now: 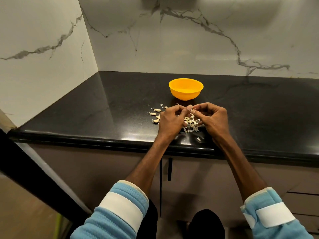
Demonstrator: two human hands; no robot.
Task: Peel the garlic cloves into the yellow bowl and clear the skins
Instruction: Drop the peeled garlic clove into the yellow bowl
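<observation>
Left hand (170, 119) and right hand (213, 118) pinch one garlic clove (191, 111) between fingertips (189, 107); likely light, firm, papery outside, slippery once bare, so grip by the ends

Looking over whole scene: no text, label, brand, number or sign showing readable on anything in sight.

The yellow bowl (185, 95) stands behind garlic cloves (156, 110) and skins (191, 125).
</observation>
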